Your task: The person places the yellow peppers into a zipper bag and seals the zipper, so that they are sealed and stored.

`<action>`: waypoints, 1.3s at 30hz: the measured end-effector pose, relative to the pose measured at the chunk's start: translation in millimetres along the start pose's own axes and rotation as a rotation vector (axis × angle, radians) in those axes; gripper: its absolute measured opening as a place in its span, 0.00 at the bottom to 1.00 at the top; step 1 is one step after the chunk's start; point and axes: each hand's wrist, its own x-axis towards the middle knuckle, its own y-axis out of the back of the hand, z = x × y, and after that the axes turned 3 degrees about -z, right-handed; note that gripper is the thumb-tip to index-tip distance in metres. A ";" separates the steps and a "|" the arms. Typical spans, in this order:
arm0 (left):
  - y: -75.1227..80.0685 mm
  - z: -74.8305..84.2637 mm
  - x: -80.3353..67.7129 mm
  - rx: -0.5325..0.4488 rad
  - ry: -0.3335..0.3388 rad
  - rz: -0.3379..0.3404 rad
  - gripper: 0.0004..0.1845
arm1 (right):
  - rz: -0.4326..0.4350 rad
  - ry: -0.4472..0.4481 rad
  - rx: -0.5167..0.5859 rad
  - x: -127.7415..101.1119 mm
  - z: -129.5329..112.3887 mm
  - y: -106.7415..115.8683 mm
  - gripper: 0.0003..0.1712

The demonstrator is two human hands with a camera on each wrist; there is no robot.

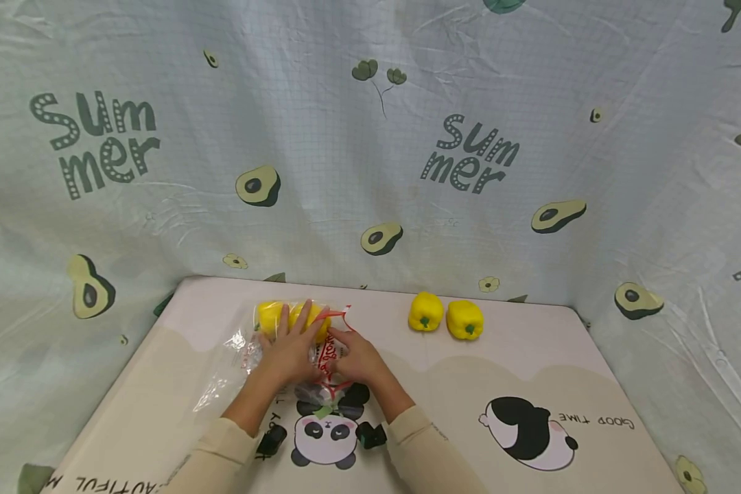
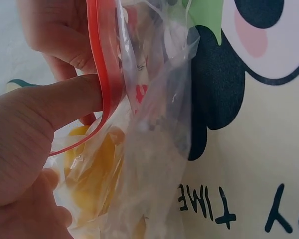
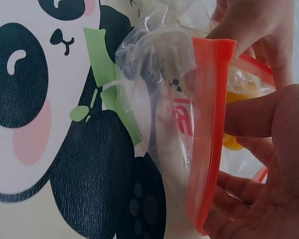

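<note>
A clear plastic zip bag point(image 1: 242, 346) with red lettering and a red zip strip point(image 3: 209, 139) lies on the left part of the table. Inside its far part are yellow bell peppers point(image 1: 269, 318). My left hand point(image 1: 290, 353) rests over the bag with fingers spread across the peppers, and its thumb point(image 2: 74, 102) touches the red strip. Beside it, my right hand point(image 1: 361, 358) pinches the bag near its red-edged mouth, thumb against the strip. Some right fingertips are hidden by the bag.
Two more yellow bell peppers, one point(image 1: 425, 312) close beside the other point(image 1: 465, 320), sit near the table's back edge, right of the bag. The tablecloth point(image 1: 444, 398) has printed pandas and words. A pale curtain point(image 1: 321, 137) with avocado prints hangs behind and at both sides.
</note>
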 end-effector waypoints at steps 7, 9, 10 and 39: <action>0.0 0.9 -0.7 0.024 -0.005 0.001 0.61 | 0.008 0.043 -0.051 -1.5 -5.9 1.7 0.45; -0.5 1.2 -1.1 0.021 -0.008 0.006 0.61 | 0.010 0.028 -0.062 -1.5 -5.7 1.4 0.46; -0.9 1.3 -1.1 0.020 -0.009 0.008 0.61 | 0.012 0.023 -0.063 -1.2 -5.5 1.2 0.47; -0.1 10.5 -2.9 0.022 0.024 -0.019 0.63 | 0.427 -0.012 0.323 -10.0 17.9 21.1 0.12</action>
